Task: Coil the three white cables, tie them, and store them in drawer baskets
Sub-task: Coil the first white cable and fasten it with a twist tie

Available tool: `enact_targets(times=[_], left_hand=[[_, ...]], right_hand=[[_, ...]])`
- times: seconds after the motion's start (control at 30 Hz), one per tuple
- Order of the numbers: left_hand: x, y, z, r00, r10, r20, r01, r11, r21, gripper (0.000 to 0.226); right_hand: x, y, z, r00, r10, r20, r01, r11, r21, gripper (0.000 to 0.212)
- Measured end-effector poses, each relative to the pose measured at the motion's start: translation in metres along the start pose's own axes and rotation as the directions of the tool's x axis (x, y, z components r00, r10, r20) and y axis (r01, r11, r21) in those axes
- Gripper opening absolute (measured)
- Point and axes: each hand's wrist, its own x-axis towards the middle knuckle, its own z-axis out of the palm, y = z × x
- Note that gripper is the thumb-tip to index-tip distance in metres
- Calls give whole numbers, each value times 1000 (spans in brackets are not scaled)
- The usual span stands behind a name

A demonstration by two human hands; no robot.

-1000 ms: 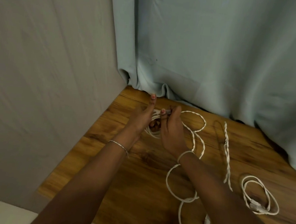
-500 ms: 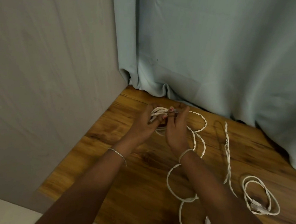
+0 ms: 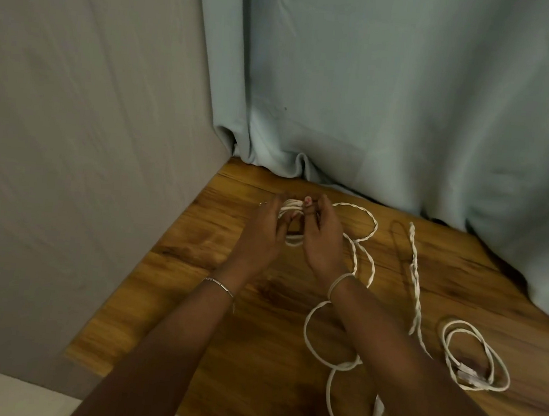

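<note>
Fingers [image 3: 308, 201] of both hands clamp coiled cable [image 3: 291, 206] — loose cables [image 3: 474, 359] beside, curtain [image 3: 377, 100] behind

On the table [image 3: 213, 269], both hands meet at the far left: left hand [image 3: 264, 230] and right hand [image 3: 322, 237] on either side of a coil [image 3: 291, 206]. A loose cable [image 3: 326, 350] trails right and near; another coil [image 3: 473, 357] lies far right. A curtain [image 3: 377, 100] hangs behind, a wall [image 3: 72, 138] left
</note>
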Motion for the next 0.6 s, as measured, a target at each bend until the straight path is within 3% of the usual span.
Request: enact_targets(times=[0.13, 0.37, 0.6], left_hand=[[0, -4, 1, 999, -46, -4, 45, 999, -21, 24], [-3, 4, 5, 992, -121, -40, 118, 990, -70, 23], [-15, 7, 9, 966, -249, -66, 226, 941, -253, 28]], right_hand=[[0, 6, -4, 998, -4, 58, 3, 1000, 10, 12], [-1, 7, -6, 999, -41, 36, 43, 997, -65, 13], [-12, 4, -9, 1000, -6, 19, 8, 997, -72, 9]])
